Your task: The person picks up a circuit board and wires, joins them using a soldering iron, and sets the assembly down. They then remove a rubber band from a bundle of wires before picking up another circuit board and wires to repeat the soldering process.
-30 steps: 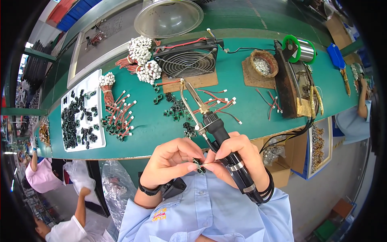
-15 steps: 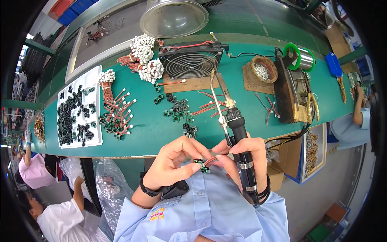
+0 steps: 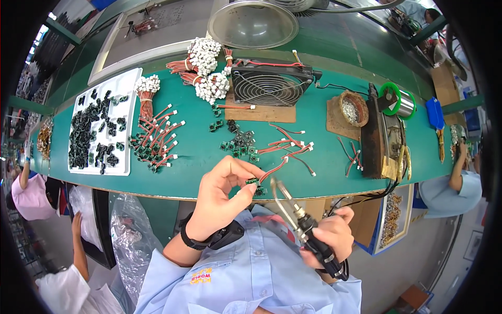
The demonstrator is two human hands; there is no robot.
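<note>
The left hand (image 3: 225, 191) is partly curled, its thumb and fingertips pinching a small green-and-black circuit board (image 3: 259, 191), and they cover part of it. From the board, a red-brown wire (image 3: 272, 171) runs up and right of that hand to a white plug (image 3: 285, 159). The right hand (image 3: 330, 238) is wrapped around the black handle of a soldering iron (image 3: 314, 240), whose tip, in the space between both hands, points at the board from just beside it.

On the bench (image 3: 198, 144), far left of the left hand, a white tray (image 3: 125, 159) carries black parts. Nearer, up and left of that hand, lie a wire bundle (image 3: 147, 89) and a heap of wired boards (image 3: 157, 141). Beyond the fingers are more bundles (image 3: 212, 88), then loose boards (image 3: 238, 149) and a black fan (image 3: 272, 86). Above the right hand lie loose wires (image 3: 306, 149), with a round bowl (image 3: 355, 109) farther off; up and right of it are a solder reel (image 3: 405, 102) and a blue brush (image 3: 435, 112).

Counted: one held board, one iron, one tray, three large bundles, one fan, one bowl, one reel, one brush; the heaped boards overlap too much to count.
</note>
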